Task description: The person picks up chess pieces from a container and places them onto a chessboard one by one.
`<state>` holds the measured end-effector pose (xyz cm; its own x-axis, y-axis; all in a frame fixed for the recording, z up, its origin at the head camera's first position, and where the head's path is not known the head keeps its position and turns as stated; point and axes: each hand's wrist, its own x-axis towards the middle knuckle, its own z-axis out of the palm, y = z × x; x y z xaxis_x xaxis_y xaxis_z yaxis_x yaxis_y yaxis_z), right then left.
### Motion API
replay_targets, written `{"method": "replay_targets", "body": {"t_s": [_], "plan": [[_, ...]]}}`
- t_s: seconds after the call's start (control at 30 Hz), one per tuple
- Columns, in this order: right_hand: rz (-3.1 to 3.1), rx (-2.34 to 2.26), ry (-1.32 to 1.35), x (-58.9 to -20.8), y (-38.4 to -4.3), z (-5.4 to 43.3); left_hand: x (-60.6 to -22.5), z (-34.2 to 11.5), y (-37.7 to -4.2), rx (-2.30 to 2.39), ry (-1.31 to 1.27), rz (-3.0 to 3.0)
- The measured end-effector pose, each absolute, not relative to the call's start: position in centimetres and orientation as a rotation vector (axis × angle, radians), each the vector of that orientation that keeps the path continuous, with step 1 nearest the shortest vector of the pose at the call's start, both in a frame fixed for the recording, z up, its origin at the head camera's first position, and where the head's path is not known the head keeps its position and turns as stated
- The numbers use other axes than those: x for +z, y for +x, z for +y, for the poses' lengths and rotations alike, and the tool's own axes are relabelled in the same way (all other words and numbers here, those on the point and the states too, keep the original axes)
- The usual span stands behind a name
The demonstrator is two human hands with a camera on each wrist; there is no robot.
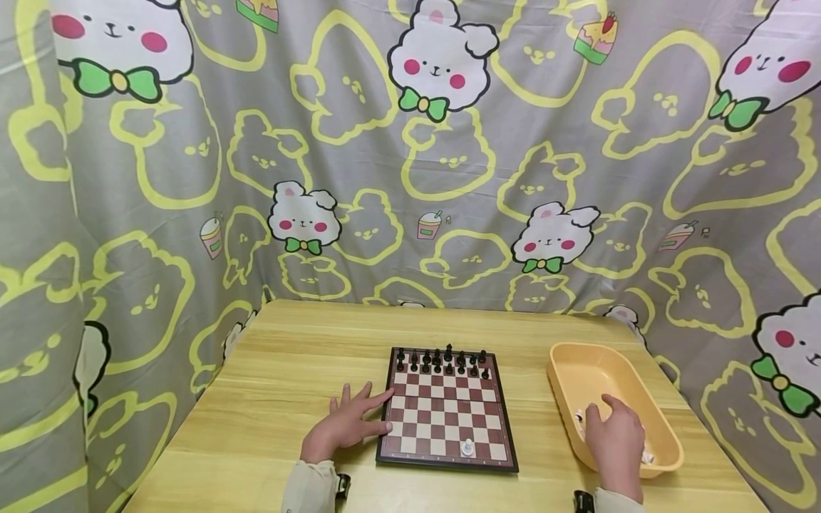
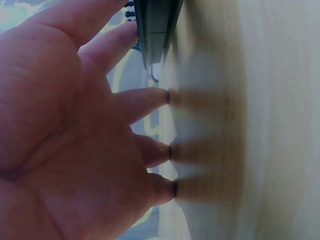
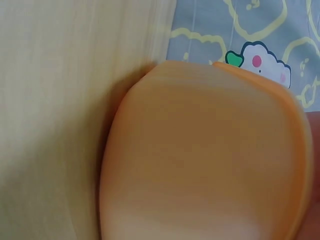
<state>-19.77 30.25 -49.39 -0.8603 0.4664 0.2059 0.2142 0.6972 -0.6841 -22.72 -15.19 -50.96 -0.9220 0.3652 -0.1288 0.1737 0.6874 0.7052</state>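
Chessboard [image 1: 442, 415], brown-and-cream checked with dark rim, lies on yellow wood-grain counter [image 1: 308, 342]. Black chess pieces [image 1: 449, 354] stand along its two far rows; one small white piece [image 1: 467, 449] stands on the near row. My left hand [image 1: 346, 425] touches the board's left edge, fingers spread apart. My right hand [image 1: 614, 439] is at the rounded orange plastic tray [image 1: 585, 372], near small white objects [image 1: 648, 458]; fingers bent, cannot tell whether they grip anything.

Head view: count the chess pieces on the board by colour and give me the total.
Small black chess pieces: 16
Small white chess piece: 1
Total on the square brown-and-cream checkered board: 17
The small white things in the yellow-orange rounded tray are partly hidden by the right hand, so uncounted.
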Motion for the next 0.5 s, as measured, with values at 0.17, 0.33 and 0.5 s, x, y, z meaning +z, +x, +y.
{"method": "replay_targets", "body": {"t_s": [0.17,0.33,0.5], "plan": [[-2.699,0.863,-0.549,-49.28,-19.87,30.56,-50.99,-15.17,-22.68,1.065,0.423,2.641],[-2.843,0.956,-0.683,-48.85,-19.66,30.33,-51.03,-15.19,-22.7,1.062,0.425,2.646],[-2.935,1.007,-0.78,-48.51,-19.66,30.16,-51.05,-15.23,-22.8,1.06,0.431,2.642]]}}
